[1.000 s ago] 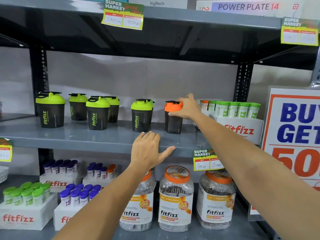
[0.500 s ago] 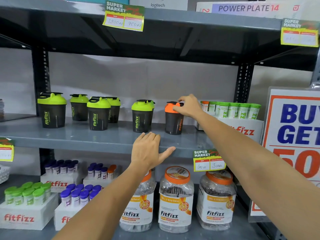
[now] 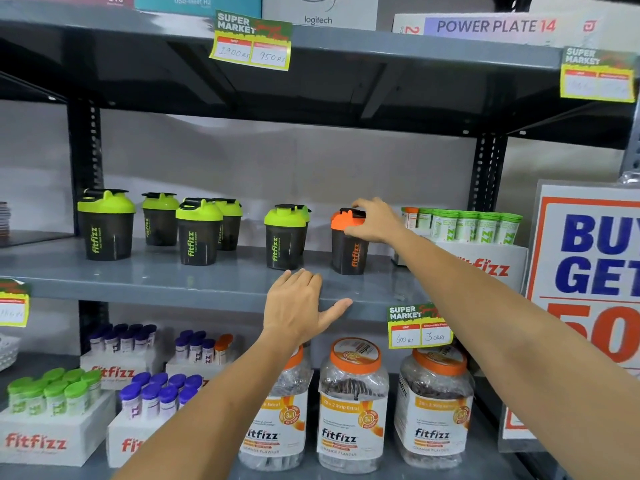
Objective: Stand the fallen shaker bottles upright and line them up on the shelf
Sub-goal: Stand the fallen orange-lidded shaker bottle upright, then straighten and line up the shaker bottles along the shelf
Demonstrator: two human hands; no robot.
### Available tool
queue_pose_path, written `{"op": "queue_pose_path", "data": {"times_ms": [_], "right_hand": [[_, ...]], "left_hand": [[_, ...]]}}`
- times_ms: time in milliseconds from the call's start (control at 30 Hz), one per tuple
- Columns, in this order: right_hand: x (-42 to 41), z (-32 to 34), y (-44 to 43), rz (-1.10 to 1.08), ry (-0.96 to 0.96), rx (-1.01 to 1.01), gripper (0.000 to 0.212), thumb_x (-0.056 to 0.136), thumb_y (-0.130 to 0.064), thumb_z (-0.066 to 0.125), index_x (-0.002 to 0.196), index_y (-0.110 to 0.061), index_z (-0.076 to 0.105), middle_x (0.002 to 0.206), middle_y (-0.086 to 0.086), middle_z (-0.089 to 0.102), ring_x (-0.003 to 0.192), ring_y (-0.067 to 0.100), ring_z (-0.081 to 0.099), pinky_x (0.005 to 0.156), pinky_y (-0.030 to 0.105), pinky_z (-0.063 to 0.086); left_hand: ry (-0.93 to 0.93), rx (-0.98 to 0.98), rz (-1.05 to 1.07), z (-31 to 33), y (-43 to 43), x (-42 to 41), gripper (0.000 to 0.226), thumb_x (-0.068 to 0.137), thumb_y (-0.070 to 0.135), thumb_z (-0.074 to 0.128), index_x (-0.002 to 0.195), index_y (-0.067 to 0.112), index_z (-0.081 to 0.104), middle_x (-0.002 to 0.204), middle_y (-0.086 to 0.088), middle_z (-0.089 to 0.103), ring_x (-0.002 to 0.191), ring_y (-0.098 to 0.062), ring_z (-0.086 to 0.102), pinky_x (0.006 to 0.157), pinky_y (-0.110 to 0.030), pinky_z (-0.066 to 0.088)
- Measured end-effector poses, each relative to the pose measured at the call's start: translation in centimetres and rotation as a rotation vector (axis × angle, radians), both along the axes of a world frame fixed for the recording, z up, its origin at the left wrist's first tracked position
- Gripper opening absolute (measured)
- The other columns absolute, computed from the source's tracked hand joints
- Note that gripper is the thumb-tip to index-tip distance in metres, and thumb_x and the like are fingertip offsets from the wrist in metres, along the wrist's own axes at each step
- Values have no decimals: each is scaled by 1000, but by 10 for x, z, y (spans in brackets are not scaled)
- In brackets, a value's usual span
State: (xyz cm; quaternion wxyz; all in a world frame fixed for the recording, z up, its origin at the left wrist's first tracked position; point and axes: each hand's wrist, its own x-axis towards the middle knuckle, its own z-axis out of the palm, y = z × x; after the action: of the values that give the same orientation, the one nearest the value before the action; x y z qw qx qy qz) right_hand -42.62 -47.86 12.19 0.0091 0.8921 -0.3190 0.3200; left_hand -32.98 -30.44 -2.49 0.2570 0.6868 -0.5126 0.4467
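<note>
on the shelf [image 3: 207,278], right hand [image 3: 375,221] grips orange-lidded "fitfizz" shaker [image 3: 348,245].

A shop aisle: supplement shelves in a supermarket.

Grey metal shelving [image 3: 207,289] carries yellow "SUPER MARKET" price tags [image 3: 252,43] at upper centre, rows of Fitfizz shaker bottles [image 3: 199,232] mid-frame, jars [image 3: 353,403] below, and a "BUY GET" offer poster [image 3: 588,271] at right.
</note>
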Motion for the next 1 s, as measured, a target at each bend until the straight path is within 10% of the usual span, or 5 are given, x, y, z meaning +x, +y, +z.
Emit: {"op": "queue_pose_path", "data": {"times_ms": [533, 800, 1000], "right_hand": [[-6, -5, -2, 24, 2, -23, 80, 69, -58, 73, 134, -21, 45, 128, 13, 52, 117, 33, 51, 86, 37, 44], [-15, -26, -2, -3, -803, 824, 70, 90, -63, 36, 143, -17, 35, 142, 12, 48, 121, 31, 52, 101, 47, 45], [-16, -69, -8, 42, -695, 1050, 55, 95, -39, 30, 141, -9, 36, 143, 15, 45, 127, 31, 46, 108, 43, 37]], "left_hand": [[62, 87, 6, 2, 4, -3, 72, 83, 75, 27, 90, 16, 68, 85, 1, 68, 84, -19, 65, 91, -32, 46], [400, 142, -138, 29, -2, 3, 56, 92, 54, 32, 132, 19, 49, 132, -1, 56, 109, -25, 60, 86, -38, 44], [880, 398, -265, 70, -36, 5, 42, 84, 14, 45, 125, 4, 45, 125, -13, 57, 101, -33, 61, 91, -44, 50]]}}
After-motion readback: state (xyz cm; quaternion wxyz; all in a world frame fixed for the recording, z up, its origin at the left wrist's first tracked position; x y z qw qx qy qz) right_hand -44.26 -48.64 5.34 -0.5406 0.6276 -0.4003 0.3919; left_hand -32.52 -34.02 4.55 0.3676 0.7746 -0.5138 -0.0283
